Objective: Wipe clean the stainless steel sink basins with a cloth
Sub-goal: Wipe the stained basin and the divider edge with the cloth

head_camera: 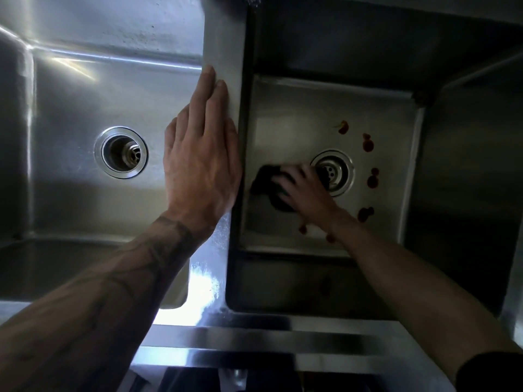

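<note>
The left basin (70,94) is bright brushed silver-grey, while the right basin (283,128) is the same steel, just darker with shadow. The right drain (332,172) is shiny chrome. Rusty red-brown splotches (368,144) dot a loose arc right of and below it. The cloth (263,179), just left of that drain, is black. Farther left, the left forearm (158,247) has dark tattoo bands and linework.

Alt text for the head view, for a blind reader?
The right hand presses a dark cloth on the right basin floor beside its drain, red spots nearby. The left hand rests flat on the divider beside the left basin.
</note>
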The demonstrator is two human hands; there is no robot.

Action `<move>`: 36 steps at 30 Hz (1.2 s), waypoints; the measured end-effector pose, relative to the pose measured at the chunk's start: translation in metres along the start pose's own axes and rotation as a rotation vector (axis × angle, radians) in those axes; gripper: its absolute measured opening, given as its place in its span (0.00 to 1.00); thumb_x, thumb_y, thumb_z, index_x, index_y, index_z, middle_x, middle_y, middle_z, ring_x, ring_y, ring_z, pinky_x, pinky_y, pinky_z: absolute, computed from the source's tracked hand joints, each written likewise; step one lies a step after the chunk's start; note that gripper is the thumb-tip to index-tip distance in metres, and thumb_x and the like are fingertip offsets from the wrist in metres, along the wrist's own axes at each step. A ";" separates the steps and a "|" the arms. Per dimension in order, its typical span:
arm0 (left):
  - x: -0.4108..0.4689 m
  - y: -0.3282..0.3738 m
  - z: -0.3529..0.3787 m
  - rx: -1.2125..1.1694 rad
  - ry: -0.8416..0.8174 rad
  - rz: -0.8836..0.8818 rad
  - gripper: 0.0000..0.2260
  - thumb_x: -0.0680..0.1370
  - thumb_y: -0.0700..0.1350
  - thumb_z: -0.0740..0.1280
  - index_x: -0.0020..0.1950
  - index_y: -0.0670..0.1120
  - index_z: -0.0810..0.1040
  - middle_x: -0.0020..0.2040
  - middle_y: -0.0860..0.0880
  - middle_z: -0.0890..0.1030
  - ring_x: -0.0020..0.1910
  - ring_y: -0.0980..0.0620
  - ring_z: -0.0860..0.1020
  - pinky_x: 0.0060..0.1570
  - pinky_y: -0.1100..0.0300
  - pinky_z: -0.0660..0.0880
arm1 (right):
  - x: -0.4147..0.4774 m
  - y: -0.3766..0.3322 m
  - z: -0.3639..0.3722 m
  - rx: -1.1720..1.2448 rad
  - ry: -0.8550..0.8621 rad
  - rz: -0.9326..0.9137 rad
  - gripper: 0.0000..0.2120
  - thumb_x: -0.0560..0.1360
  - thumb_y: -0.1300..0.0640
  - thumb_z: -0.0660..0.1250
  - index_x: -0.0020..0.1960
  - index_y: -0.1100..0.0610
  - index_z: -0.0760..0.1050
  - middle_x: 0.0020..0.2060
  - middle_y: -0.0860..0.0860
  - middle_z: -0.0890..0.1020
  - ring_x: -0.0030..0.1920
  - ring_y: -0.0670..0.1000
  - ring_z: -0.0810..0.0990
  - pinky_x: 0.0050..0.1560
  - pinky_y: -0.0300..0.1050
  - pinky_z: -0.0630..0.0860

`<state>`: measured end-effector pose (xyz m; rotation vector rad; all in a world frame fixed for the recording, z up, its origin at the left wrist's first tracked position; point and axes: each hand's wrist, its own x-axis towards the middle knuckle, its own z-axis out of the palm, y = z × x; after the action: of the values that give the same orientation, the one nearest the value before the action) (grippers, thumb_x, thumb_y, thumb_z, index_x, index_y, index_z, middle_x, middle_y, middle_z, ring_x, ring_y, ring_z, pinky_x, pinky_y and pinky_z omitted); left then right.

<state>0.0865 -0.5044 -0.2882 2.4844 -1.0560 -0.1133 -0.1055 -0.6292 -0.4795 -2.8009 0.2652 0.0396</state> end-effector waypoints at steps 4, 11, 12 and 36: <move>0.000 0.000 -0.001 0.008 -0.008 -0.001 0.21 0.87 0.45 0.55 0.79 0.42 0.70 0.83 0.46 0.66 0.72 0.42 0.74 0.69 0.46 0.70 | 0.048 -0.025 0.000 0.056 0.144 0.492 0.21 0.77 0.53 0.67 0.69 0.56 0.73 0.65 0.57 0.73 0.58 0.62 0.71 0.59 0.56 0.72; 0.000 0.000 0.000 0.012 -0.014 -0.014 0.21 0.87 0.46 0.55 0.79 0.42 0.70 0.83 0.46 0.66 0.72 0.42 0.75 0.69 0.46 0.70 | -0.024 -0.027 0.011 -0.009 -0.097 -0.243 0.22 0.73 0.51 0.71 0.64 0.56 0.72 0.63 0.58 0.77 0.56 0.62 0.71 0.55 0.55 0.76; 0.000 0.000 0.000 0.012 -0.016 -0.009 0.21 0.87 0.45 0.55 0.79 0.42 0.70 0.83 0.46 0.65 0.72 0.42 0.74 0.69 0.46 0.70 | -0.013 -0.020 0.009 -0.012 -0.058 -0.160 0.21 0.73 0.52 0.70 0.64 0.56 0.73 0.63 0.58 0.77 0.55 0.62 0.71 0.55 0.55 0.76; 0.000 0.000 -0.003 0.013 -0.031 -0.015 0.21 0.87 0.46 0.55 0.79 0.42 0.70 0.84 0.47 0.65 0.71 0.42 0.75 0.68 0.47 0.69 | -0.049 -0.026 0.014 -0.031 -0.211 -0.532 0.16 0.77 0.48 0.60 0.62 0.53 0.72 0.61 0.57 0.79 0.54 0.59 0.70 0.50 0.51 0.72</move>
<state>0.0868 -0.5033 -0.2853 2.5100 -1.0546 -0.1500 -0.1485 -0.5916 -0.4818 -2.7722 -0.5317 0.2129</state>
